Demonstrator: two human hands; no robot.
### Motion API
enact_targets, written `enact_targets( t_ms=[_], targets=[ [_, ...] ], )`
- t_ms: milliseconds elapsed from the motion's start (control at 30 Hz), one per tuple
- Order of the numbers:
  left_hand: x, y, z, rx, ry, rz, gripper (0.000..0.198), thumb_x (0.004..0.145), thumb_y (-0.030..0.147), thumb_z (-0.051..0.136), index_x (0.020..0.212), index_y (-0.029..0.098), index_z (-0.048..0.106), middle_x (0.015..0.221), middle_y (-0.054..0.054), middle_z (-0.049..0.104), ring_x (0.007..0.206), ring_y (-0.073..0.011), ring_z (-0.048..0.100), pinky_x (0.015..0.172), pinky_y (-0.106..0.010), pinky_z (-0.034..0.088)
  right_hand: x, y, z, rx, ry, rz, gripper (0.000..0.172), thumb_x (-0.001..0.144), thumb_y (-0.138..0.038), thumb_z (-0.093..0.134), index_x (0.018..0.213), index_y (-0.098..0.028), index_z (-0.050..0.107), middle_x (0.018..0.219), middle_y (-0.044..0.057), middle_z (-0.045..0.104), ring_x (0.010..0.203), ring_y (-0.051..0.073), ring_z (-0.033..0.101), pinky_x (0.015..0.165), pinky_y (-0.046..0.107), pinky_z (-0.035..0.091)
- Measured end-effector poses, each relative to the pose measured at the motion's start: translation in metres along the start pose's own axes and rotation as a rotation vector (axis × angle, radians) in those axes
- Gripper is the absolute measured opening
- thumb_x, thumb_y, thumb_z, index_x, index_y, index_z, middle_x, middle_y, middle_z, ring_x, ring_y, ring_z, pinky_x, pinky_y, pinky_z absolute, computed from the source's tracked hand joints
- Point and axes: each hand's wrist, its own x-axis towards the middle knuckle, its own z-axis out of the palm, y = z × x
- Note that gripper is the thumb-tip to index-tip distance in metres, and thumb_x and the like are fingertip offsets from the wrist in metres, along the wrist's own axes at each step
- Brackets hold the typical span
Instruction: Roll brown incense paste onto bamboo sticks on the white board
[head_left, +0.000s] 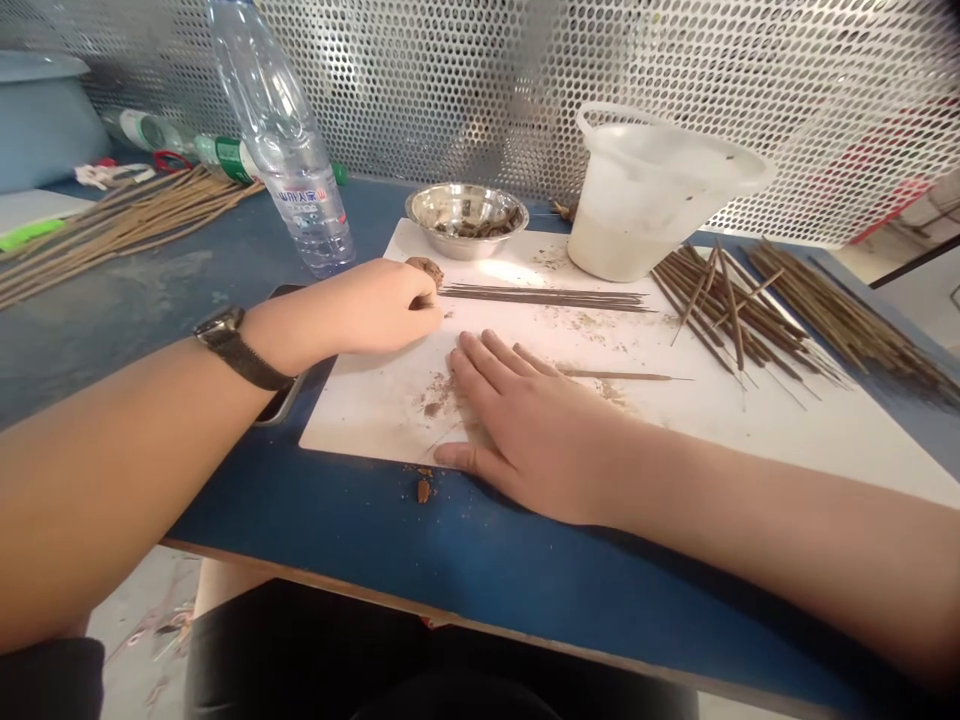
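My left hand is closed, its fingertips curled down to the white board; whatever is in them is hidden. Just beyond its knuckles lies a lump of brown dough. A row of thin dark sticks runs rightward from beside that hand. Palm down, my right hand rests flat on the board with fingers stretched out. From under it comes a brown-coated stick, like an incense stick, its thin bare tip pointing right. Brown crumbs are scattered around both hands.
A metal bowl with brown pieces and a translucent pitcher stand behind. Coated sticks and a stick bundle lie right. A clear bottle stands left, near long sticks. A phone is partly under my left wrist.
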Motion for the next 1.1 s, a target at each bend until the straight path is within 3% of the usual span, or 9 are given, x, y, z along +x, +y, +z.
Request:
enact_targets(
  t_ms=[300, 500, 700, 933, 1100],
  targets=[
    [0.002, -0.001, 0.002, 0.007, -0.016, 0.006, 0.025, 0.095, 0.038, 0.062, 0.074, 0.024, 0.065, 0.079, -0.005, 0.070, 0.070, -0.0231, 0.064, 0.073, -0.039, 0.047, 0.011, 0.003, 0.000, -0.036, 0.013, -0.003, 0.118, 0.113, -0.088, 0.028, 0.185, 0.006, 0.027, 0.192, 0.033, 0.011, 0.180, 0.056, 0.007, 0.143, 0.080, 0.021],
    [0.001, 0.001, 0.001, 0.007, -0.027, -0.004, 0.027, 0.096, 0.040, 0.061, 0.076, 0.024, 0.069, 0.080, -0.005, 0.070, 0.073, -0.0245, 0.064, 0.076, -0.040, 0.048, 0.003, -0.004, 0.001, 0.003, 0.016, 0.007, 0.118, 0.111, -0.092, 0.029, 0.185, 0.000, 0.033, 0.193, 0.031, 0.019, 0.180, 0.056, 0.014, 0.143, 0.077, 0.026],
    [0.002, -0.004, 0.002, -0.005, -0.026, 0.013, 0.025, 0.095, 0.042, 0.063, 0.079, 0.025, 0.072, 0.081, -0.005, 0.071, 0.076, -0.0257, 0.067, 0.077, -0.040, 0.049, 0.012, 0.011, -0.004, -0.011, 0.054, 0.009, 0.116, 0.113, -0.089, 0.025, 0.182, 0.003, 0.038, 0.192, 0.033, 0.022, 0.180, 0.055, 0.016, 0.144, 0.076, 0.025],
    [0.001, -0.007, 0.002, 0.006, -0.031, 0.068, 0.019, 0.092, 0.038, 0.065, 0.087, 0.024, 0.077, 0.091, -0.006, 0.076, 0.083, -0.0251, 0.072, 0.079, -0.038, 0.051, -0.008, -0.016, -0.004, -0.022, -0.042, 0.104, 0.125, 0.108, -0.094, 0.025, 0.184, 0.005, 0.033, 0.192, 0.031, 0.020, 0.179, 0.055, 0.017, 0.143, 0.074, 0.031],
    [0.001, -0.009, 0.005, -0.012, 0.020, 0.133, 0.022, 0.092, 0.036, 0.063, 0.097, 0.023, 0.080, 0.102, -0.005, 0.080, 0.093, -0.0248, 0.075, 0.088, -0.037, 0.054, 0.008, -0.007, -0.001, -0.011, -0.005, 0.150, 0.126, 0.109, -0.094, 0.020, 0.185, 0.007, 0.026, 0.192, 0.032, 0.011, 0.180, 0.056, 0.007, 0.144, 0.077, 0.022]
  ],
)
